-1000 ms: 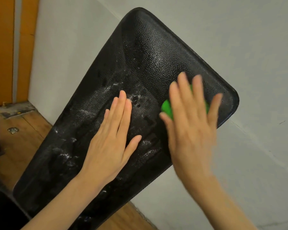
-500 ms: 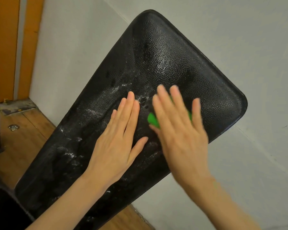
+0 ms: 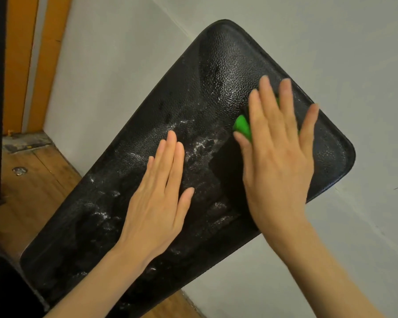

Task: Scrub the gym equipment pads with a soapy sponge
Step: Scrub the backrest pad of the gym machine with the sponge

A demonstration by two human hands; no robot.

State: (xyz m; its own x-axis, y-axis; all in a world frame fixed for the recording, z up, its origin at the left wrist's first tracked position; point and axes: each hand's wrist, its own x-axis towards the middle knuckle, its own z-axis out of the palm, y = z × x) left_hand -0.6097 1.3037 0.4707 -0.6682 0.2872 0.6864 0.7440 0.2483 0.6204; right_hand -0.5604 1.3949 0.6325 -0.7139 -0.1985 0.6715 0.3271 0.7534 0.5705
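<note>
The right hand (image 3: pixel 277 157) lies flat with its fingers straight and slightly spread, pressing a bright green sponge (image 3: pixel 242 127) against the pebbled black vinyl gym pad (image 3: pixel 218 72); only the sponge's left edge shows beyond the index finger, the rest hidden beneath the palm. The left hand (image 3: pixel 157 203) is also open, fingers straight and close together, thumb angled out, its palm resting flat on the middle of the pad, just left of the right hand and apart from it.

Half a second ago the right hand and sponge sat lower and nearer the left hand; they have now slid up and to the right, towards the pad's far rounded corner. The left hand has kept its place.

White soap suds (image 3: pixel 202 143) streak the pad between the hands and down past the left wrist. Beyond the pad stand a pale grey wall (image 3: pixel 331 42) and, to the left, a wooden floor (image 3: pixel 32 180).
</note>
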